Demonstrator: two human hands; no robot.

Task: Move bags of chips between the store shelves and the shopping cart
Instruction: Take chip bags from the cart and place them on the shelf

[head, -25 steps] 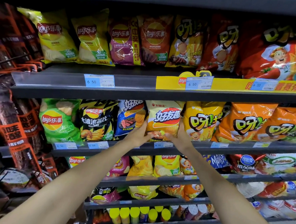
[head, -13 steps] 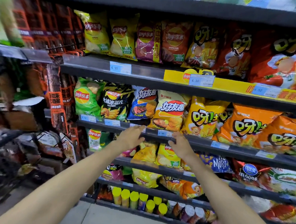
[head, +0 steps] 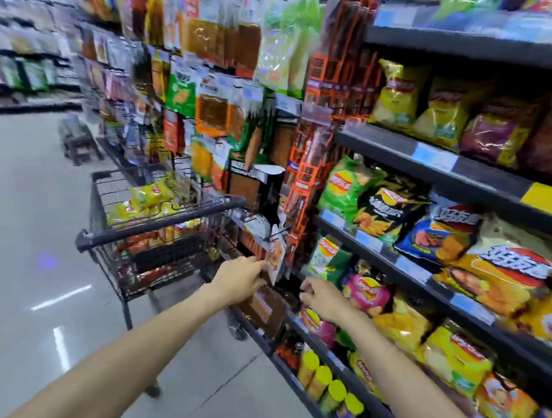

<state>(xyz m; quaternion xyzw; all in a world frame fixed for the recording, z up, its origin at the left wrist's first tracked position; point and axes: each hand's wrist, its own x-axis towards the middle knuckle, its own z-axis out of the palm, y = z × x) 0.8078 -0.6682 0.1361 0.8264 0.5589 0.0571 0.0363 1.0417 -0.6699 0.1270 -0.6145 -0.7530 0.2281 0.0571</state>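
A black wire shopping cart (head: 157,224) stands in the aisle to my left, with several yellow and red chip bags (head: 145,202) inside. On my right the dark shelves (head: 433,157) carry rows of chip bags, among them a yellow-and-orange bag (head: 503,277) on the middle shelf. Both my arms reach forward, empty. My left hand (head: 239,279) hovers with relaxed fingers just right of the cart's near corner. My right hand (head: 322,297) hangs loosely curled in front of the lower shelf, beside a pink bag (head: 368,293). The view is motion-blurred.
Hanging snack packets (head: 209,108) fill a rack beyond the cart. Yellow-lidded cans (head: 328,383) line the bottom shelf. A small dark stool or cart (head: 78,138) stands further down the grey tiled aisle (head: 24,225).
The view has swung left from the shelf face toward the cart. Both hands let go of the yellow-and-orange bag, left on the middle shelf, and dropped lower, empty.
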